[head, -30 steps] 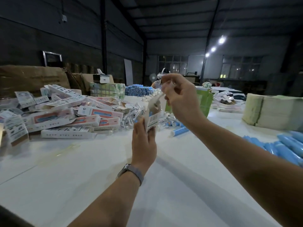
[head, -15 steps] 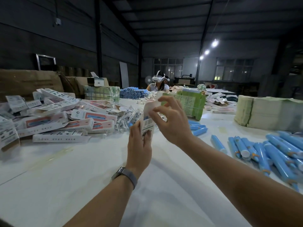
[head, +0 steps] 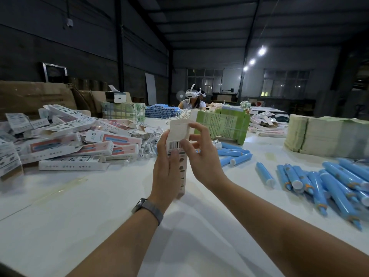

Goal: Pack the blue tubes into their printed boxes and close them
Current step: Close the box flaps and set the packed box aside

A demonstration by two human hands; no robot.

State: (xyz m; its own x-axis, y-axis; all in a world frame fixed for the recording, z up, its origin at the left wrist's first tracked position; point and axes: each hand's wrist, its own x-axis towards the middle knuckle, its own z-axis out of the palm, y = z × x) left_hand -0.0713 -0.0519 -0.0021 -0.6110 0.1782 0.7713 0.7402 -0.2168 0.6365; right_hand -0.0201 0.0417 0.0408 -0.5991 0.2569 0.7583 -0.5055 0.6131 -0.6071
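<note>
I hold one printed box [head: 177, 134] upright above the white table [head: 79, 216], its barcode side facing me and its top flap standing up. My left hand [head: 166, 168] grips the box's body from the left and behind. At the flap, my right hand [head: 201, 154] pinches the top edge with its fingertips. Whether a tube is inside is hidden. Loose blue tubes [head: 323, 180] lie in a heap at the right, and a few more blue tubes [head: 233, 154] lie just beyond my right hand.
A pile of printed boxes [head: 65, 140] covers the left of the table. Green bundles [head: 223, 122] stand behind my hands, and a pale stack of flat sheets [head: 327, 134] sits at the far right. Another person in a headset [head: 192, 98] sits at the far end.
The box has come lower and closer to me, turned more upright. My right hand dropped from above it to its top flap. The view tilted down, showing more blue tubes at the right.
</note>
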